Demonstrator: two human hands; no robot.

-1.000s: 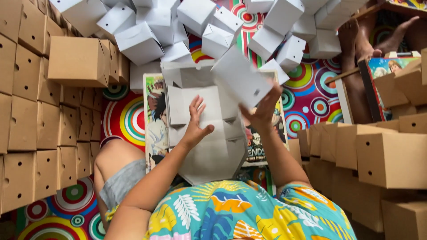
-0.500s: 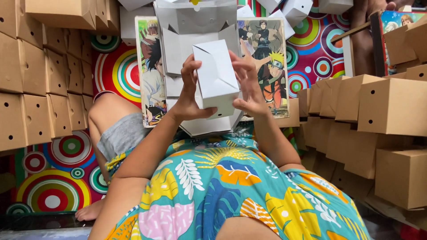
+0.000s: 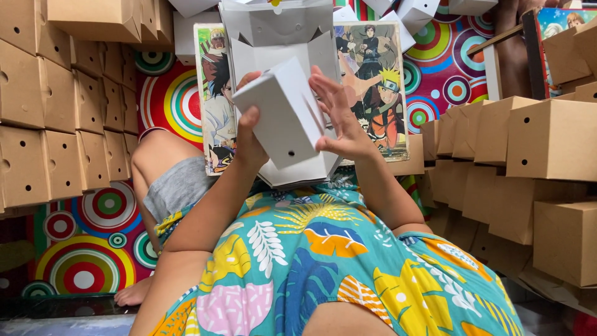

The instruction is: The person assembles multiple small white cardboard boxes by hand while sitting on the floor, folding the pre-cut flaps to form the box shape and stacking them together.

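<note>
Folded box (image 3: pixel 287 118) in hands: pale grey-white, plain. Flat blanks (image 3: pixel 273 31) behind it same grey-white. Stacked boxes left (image 3: pixel 56 124) and right (image 3: pixel 547 143): plain brown cardboard. Mat (image 3: pixel 81 249): dark red with concentric rings in red, white, yellow, green. Dress (image 3: pixel 323 261): turquoise, leaf print in yellow, orange, pink, white, blue. Shorts (image 3: pixel 177 186) grey. Cartoon poster (image 3: pixel 373 81) multicoloured.

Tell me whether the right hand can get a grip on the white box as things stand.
Probably yes: the right hand is open, palm against the white box side, nothing between them, while the left hand grips the other side.
</note>
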